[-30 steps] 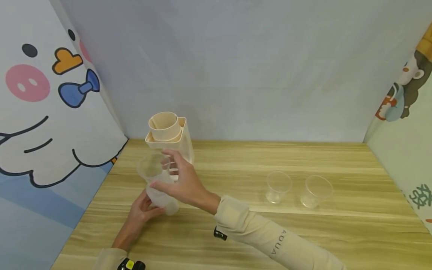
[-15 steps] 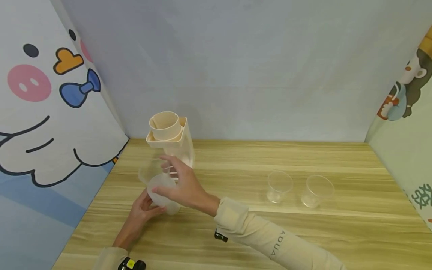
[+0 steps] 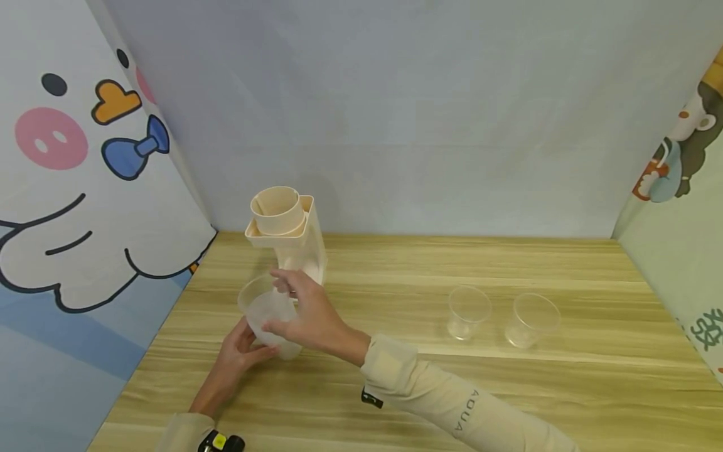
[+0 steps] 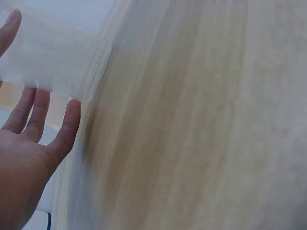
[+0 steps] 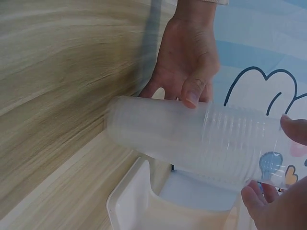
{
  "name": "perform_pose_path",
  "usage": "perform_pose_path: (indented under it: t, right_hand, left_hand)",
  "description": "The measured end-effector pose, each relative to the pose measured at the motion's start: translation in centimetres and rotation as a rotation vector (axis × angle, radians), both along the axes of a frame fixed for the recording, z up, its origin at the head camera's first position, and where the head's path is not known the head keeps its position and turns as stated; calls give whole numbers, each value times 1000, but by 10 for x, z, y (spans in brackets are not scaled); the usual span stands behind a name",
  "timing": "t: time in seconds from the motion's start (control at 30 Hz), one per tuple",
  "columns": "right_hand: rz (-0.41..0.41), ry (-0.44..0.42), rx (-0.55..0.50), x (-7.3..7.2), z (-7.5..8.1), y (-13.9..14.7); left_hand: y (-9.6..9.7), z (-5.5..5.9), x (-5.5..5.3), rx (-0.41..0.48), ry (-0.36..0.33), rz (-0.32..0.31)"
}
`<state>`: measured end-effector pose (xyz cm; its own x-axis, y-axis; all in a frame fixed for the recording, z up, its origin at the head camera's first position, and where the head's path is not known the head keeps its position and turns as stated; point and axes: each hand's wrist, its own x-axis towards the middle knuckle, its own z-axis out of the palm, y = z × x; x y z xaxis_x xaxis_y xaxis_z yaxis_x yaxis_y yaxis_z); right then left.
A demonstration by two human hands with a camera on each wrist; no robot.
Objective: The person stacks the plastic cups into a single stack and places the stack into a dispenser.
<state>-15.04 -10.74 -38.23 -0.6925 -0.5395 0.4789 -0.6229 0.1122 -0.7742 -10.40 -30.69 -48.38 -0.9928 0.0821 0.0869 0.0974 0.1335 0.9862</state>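
Note:
A stack of translucent plastic cups (image 3: 265,311) stands slightly tilted on the table at the left. My left hand (image 3: 237,355) holds the stack low down, thumb on one side and fingers on the other; the left wrist view shows its fingers (image 4: 72,117) against the bottom cup. My right hand (image 3: 316,317) grips the top of the stack from the right, around a clear cup (image 5: 271,163) nested in its mouth. Several cup rims lie close together along the stack in the right wrist view. Right behind the hands is a cream cup holder (image 3: 277,216) with a round tube.
Two clear plastic cups (image 3: 469,311) stand upright, side by side, on the right part of the wood-grain table (image 3: 395,270). Grey cloth hangs behind the table, and printed cartoon panels (image 3: 51,138) close off both sides.
My right hand has moved down a little, and the clear top cup has sunk deeper into the stack. My left hand has kept its place around the lower part.

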Motion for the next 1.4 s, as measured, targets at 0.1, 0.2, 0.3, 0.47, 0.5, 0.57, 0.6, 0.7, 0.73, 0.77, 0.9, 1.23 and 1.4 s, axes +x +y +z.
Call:
perform_pose_path:
  t: [0.1, 0.2, 0.3, 0.47, 0.5, 0.57, 0.6, 0.7, 0.73, 0.77, 0.9, 1.23, 1.4]
  right_hand:
    - [-11, 21, 15, 0, -1, 0]
    - [-17, 36, 29, 0, -3, 1]
    - [-13, 26, 33, -1, -4, 2]
    - [-10, 26, 36, 0, -4, 3]
    - [-12, 29, 36, 0, -4, 4]
    - [-13, 28, 36, 0, -4, 4]
    - [-14, 25, 36, 0, -4, 4]
    - [-18, 14, 42, 1, -6, 3]
    - [-20, 13, 45, 0, -6, 3]
    - [-23, 11, 49, 0, -7, 3]
    - [-36, 17, 55, 1, -10, 3]
    - [-64, 10, 97, 4, -16, 3]
    - [-77, -24, 114, 5, -18, 3]
  left_hand:
    - [0, -1, 0, 0, 4, -1]
    - [1, -1, 0, 3, 14, 0]
    - [1, -1, 0, 1, 12, -2]
    - [1, -1, 0, 9, 11, -3]
    - [1, -1, 0, 13, 15, -3]
    - [1, -2, -1, 17, 22, -4]
    - [1, -2, -1, 19, 23, -4]
    - [1, -3, -1, 20, 25, -3]
    - [1, -3, -1, 20, 19, 0]
    - [1, -3, -2, 19, 13, 4]
    - [1, -2, -2, -12, -26, 25]
    - [0, 0, -1, -39, -37, 36]
    - [0, 1, 0, -59, -59, 37]
